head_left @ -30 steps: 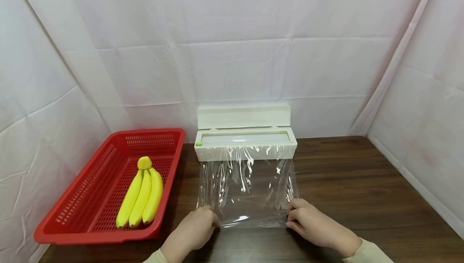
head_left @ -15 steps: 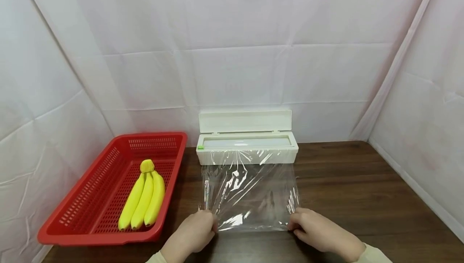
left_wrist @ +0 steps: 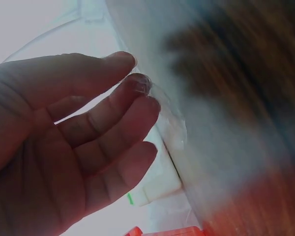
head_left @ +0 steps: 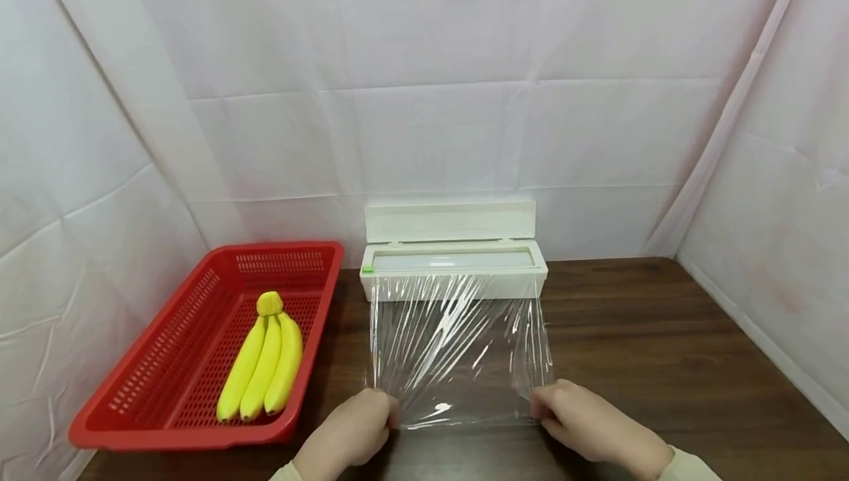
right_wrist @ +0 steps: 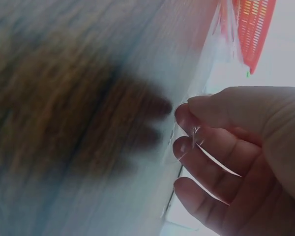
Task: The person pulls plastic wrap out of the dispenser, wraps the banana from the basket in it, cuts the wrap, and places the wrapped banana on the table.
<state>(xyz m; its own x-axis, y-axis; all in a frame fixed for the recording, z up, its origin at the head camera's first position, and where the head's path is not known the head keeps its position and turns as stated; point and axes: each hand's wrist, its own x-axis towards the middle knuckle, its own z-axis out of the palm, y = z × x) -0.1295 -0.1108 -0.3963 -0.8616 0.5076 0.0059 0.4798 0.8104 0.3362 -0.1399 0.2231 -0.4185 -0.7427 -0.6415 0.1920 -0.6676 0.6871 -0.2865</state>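
Observation:
A sheet of clear plastic wrap (head_left: pixel 458 363) stretches from a white wrap dispenser (head_left: pixel 458 286) toward the front of the table. My left hand (head_left: pixel 354 426) pinches its front left corner, and my right hand (head_left: pixel 593 422) pinches the front right corner. Shiny creases run along the taut film. In the left wrist view the thumb and index fingertip of my left hand (left_wrist: pixel 88 128) meet at the film's edge. The right wrist view has my right hand (right_wrist: pixel 236 152) pinching film between thumb and index finger, the other fingers loosely bent. The dispenser's lid (head_left: pixel 451 223) stands raised.
Left of the dispenser stands a red plastic basket (head_left: pixel 192 437) with a bunch of yellow bananas (head_left: pixel 261 363) in it. A small green slider (head_left: pixel 368 269) sits at the dispenser's left end. White cloth (head_left: pixel 424 135) walls the dark wooden table (head_left: pixel 623 326) at the back and sides.
The film has been drawn slightly nearer and pulled tighter, with more straight creases over the dispenser's front. Both hands keep their pinch. The head view has tilted up a little.

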